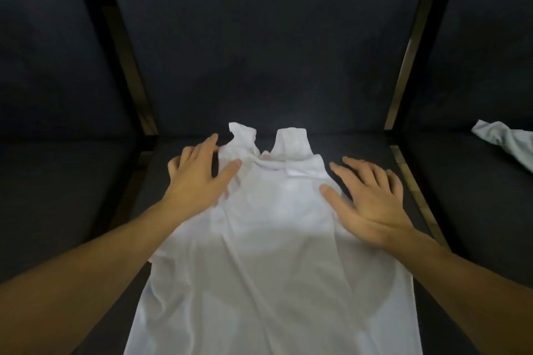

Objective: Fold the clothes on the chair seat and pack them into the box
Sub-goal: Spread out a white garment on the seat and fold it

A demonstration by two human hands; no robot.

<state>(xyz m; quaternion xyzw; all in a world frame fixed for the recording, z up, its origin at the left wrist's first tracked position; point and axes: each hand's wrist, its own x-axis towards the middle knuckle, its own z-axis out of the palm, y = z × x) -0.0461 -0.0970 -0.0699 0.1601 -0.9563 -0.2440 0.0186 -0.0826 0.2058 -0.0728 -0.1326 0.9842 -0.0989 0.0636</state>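
Two flat hands frame the white sleeveless top (268, 253), which lies spread face-up on the dark chair seat (173, 210) with its straps pointing away from the person. The left hand (199, 179) rests at the top's left shoulder, thumb on the cloth, fingers straight; the right hand (366, 199) rests at its right shoulder the same way. Neither has a grip on anything: both lie open-palmed, which suits smoothing the fabric flat so that the folds, not yet begun by the look of it, come out even. The left strap is crumpled and may need straightening. A second white garment (504, 141) waits well to the right of the top. No box is in view
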